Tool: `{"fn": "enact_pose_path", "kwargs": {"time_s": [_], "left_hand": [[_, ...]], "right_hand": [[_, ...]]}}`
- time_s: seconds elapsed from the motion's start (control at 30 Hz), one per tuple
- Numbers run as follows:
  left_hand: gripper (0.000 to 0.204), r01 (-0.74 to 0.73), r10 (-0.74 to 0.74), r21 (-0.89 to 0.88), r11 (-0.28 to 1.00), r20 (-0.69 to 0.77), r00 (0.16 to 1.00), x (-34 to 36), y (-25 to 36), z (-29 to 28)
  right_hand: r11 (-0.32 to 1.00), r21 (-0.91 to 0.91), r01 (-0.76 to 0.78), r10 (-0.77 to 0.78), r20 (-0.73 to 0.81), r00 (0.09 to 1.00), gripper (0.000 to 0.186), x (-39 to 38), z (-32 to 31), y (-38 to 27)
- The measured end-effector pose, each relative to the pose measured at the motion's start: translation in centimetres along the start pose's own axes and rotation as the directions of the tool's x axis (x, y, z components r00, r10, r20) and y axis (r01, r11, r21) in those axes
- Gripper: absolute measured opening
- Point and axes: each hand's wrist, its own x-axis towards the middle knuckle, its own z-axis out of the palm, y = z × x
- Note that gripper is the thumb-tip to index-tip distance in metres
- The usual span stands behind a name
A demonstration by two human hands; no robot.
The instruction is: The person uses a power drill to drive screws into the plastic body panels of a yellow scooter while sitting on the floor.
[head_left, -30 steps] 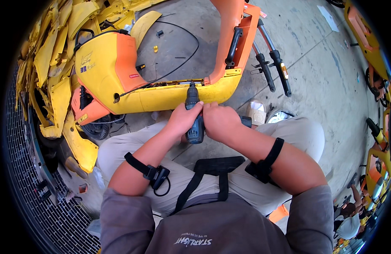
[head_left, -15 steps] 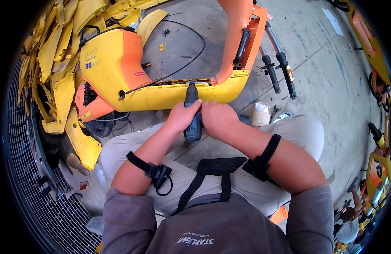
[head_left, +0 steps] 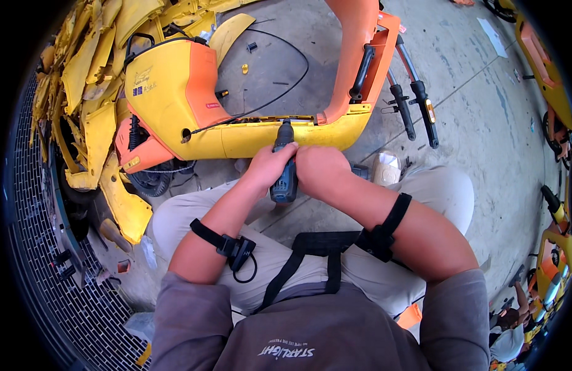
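Note:
My left hand (head_left: 272, 162) is closed on the body of a dark blue-black cordless drill (head_left: 283, 184), with the thumb along its top. My right hand (head_left: 322, 166) is wrapped round the drill too; its battery end shows beyond my knuckles. The drill's chuck points away from me, at the long opening in the lower section of a yellow-and-orange scooter body (head_left: 230, 143); whether the tip touches is unclear. A black cable (head_left: 284, 93) loops over the floor and onto that body.
Yellow panels (head_left: 81, 93) are piled at left. Two fork tubes (head_left: 422, 105) lie right of the scooter body. More scooter bodies (head_left: 539, 68) line the right edge. A co-worker (head_left: 508, 337) is at lower right. A metal grate (head_left: 57, 309) runs along the left.
The scooter body and floor items have shifted slightly rightward in the picture. Both my hands stay on the drill, which is slightly higher in the picture.

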Motion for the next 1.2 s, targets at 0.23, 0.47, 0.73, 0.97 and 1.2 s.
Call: {"fn": "enact_pose_path", "kwargs": {"time_s": [0.23,0.47,0.73,0.97,1.2], "left_hand": [[0.05,0.041,-0.041,-0.035,0.999,0.021,0.999,0.0,0.0,-0.9],[0.049,0.058,-0.058,-0.015,0.998,0.037,0.998,0.1,0.2,-1.8],[0.05,0.047,-0.047,-0.018,0.999,-0.004,0.999,0.3,-0.1,-2.5],[0.048,0.055,-0.055,-0.033,0.998,0.003,0.998,0.1,0.1,-2.1],[0.05,0.062,-0.062,0.004,0.998,0.005,0.998,0.3,0.3,-1.4]], "right_hand": [[1.0,0.03,0.0,-0.002,0.066,0.998,0.022,0.4,-0.5,-1.0],[0.999,-0.016,-0.049,0.051,0.205,0.977,0.05,0.9,-1.7,-2.2],[0.998,-0.057,0.017,-0.007,0.179,0.984,0.046,1.3,-1.3,-2.5],[0.997,-0.07,0.042,-0.031,0.164,0.986,0.046,1.2,-0.9,-2.2],[1.0,-0.014,-0.017,0.019,0.217,0.976,0.041,0.4,-2.0,-1.9]]}}
